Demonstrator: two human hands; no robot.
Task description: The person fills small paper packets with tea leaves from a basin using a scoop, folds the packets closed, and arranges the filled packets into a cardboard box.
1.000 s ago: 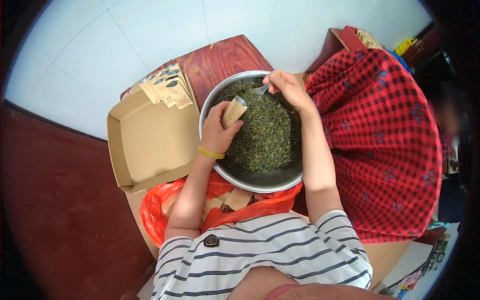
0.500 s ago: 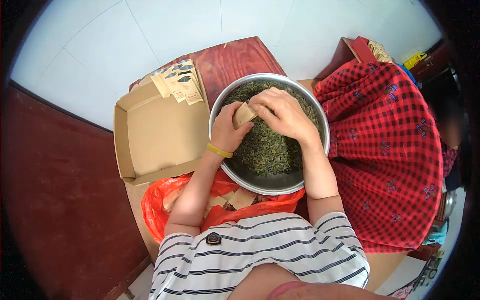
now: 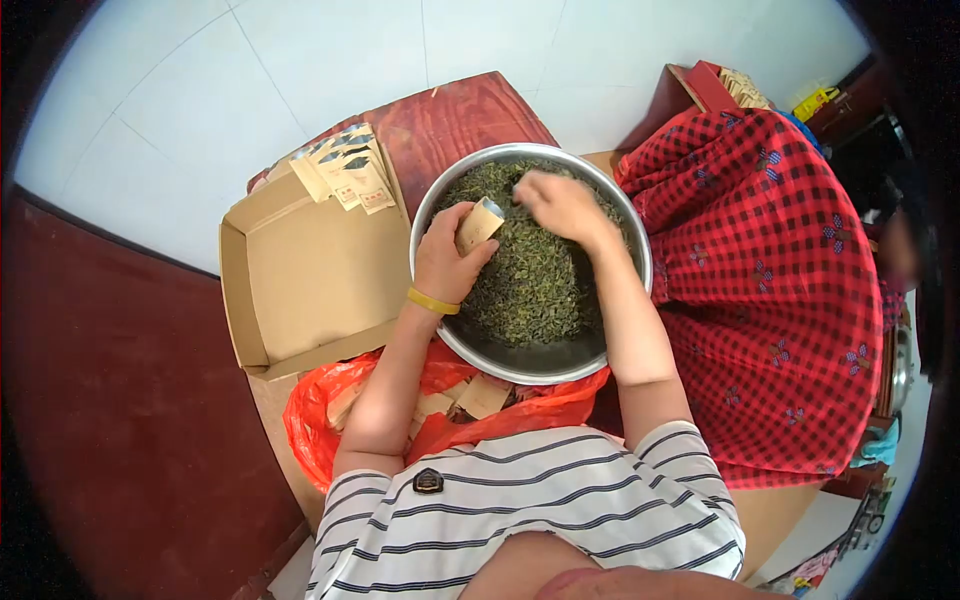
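A round metal basin (image 3: pixel 428 345) holds a heap of dried green leaves (image 3: pixel 535 290), which look like tea. My left hand (image 3: pixel 445 262), with a yellow band at the wrist, is closed around a small tan paper pouch (image 3: pixel 480 226) over the basin's left side. The pouch's mouth is open toward the upper right and shows a silvery lining. Above the leaves, just right of the pouch, my right hand (image 3: pixel 565 207) has its fingers curled together. They are slightly blurred, and whatever is between them is hidden.
To the left stands a shallow cardboard box (image 3: pixel 325 265), with several filled-looking pouches (image 3: pixel 352 172) overlapping at its back corner. In front lies a red plastic bag (image 3: pixel 315 410) containing more pouches (image 3: pixel 483 397). A red checked cloth (image 3: pixel 770 290) covers something on the right.
My right hand has moved away from the pouch's mouth, to the right and over the leaves. The pouch has tilted a little in my left hand, and its opening now shows.
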